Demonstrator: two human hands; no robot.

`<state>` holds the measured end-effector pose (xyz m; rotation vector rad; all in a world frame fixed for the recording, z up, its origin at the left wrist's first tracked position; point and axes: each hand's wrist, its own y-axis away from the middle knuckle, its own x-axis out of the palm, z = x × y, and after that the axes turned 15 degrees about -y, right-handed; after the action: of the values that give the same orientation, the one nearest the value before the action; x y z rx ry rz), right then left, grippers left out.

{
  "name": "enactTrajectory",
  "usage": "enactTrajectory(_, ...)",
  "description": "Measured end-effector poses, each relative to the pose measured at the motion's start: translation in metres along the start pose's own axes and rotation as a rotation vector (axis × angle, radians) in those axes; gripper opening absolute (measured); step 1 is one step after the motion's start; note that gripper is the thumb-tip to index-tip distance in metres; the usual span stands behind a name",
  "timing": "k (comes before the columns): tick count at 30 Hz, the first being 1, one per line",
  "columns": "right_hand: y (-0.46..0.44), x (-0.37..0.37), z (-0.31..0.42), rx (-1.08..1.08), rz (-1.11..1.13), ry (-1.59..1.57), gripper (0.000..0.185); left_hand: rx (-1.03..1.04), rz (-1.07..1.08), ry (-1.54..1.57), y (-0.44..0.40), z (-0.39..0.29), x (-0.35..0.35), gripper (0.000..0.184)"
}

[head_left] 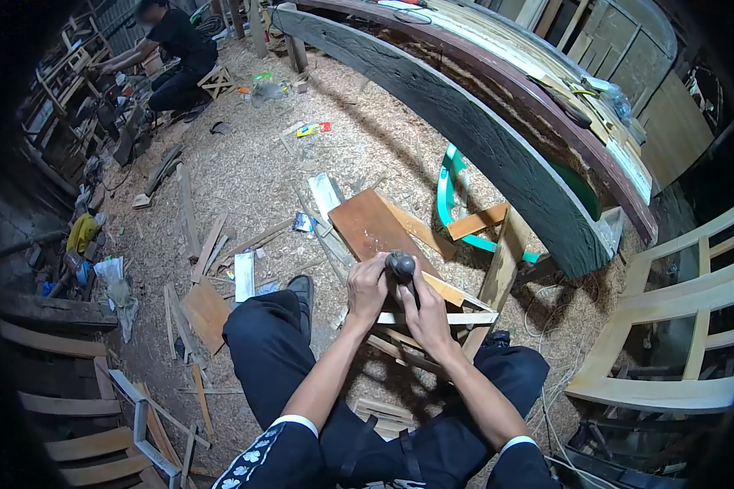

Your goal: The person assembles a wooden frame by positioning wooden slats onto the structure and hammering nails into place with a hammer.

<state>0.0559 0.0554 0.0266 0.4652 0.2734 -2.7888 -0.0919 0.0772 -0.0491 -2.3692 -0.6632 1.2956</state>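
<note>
My right hand (424,308) is wrapped round a dark tool with a rounded black end (400,265), which points up toward me; its working end is hidden. Close against the tool's left side, my left hand (368,287) is closed, and what lies in its fingers is hidden. Just beyond both hands, a flat reddish-brown board (375,222) lies tilted, with a few pale specks on it. Below the hands, pale wooden strips (436,318) form part of a frame between my knees. A thicker wooden post (504,254) stands at its right.
A long dark curved timber (457,114) crosses the upper right. Below it lies a green curved strip (446,196). Slatted wooden frames (669,297) stand at right. Shavings and wood scraps (208,244) litter the floor. Another person (179,49) crouches at the far left.
</note>
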Motion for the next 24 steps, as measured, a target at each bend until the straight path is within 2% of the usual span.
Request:
enactTrajectory(4,0.006,-0.002,0.01,-0.157,-0.093,0.026,0.064,-0.005,-0.022,-0.039,0.005,0.003,0.005,0.026)
enactTrajectory(7,0.003,0.0,0.01,-0.161,-0.095,0.034,0.064,0.021,0.003,-0.025,0.002,0.003,0.002,0.025)
enactTrajectory(8,0.002,0.0,0.003,-0.021,-0.031,-0.002,0.064,0.017,-0.008,-0.022,0.0,0.001,0.0,0.025)
enactTrajectory(9,0.004,-0.001,0.004,-0.021,-0.039,-0.004,0.064,0.017,-0.02,-0.018,0.0,0.0,0.001,0.024)
enactTrajectory(13,0.007,0.001,0.008,-0.098,-0.065,0.023,0.066,0.006,-0.044,-0.044,0.005,0.003,0.005,0.024)
enactTrajectory(15,0.008,0.001,0.014,-0.152,-0.1,0.04,0.066,0.005,0.028,-0.024,0.004,0.004,0.004,0.026)
enactTrajectory(17,0.007,0.004,0.004,-0.128,-0.109,0.041,0.066,-0.004,0.058,-0.015,0.002,0.003,0.004,0.026)
enactTrajectory(19,0.006,0.006,-0.001,-0.01,-0.066,-0.005,0.066,0.007,-0.02,-0.023,0.002,0.004,0.005,0.024)
enactTrajectory(24,0.011,0.003,0.01,-0.145,-0.128,-0.006,0.065,0.001,0.037,-0.021,0.002,0.002,0.002,0.027)
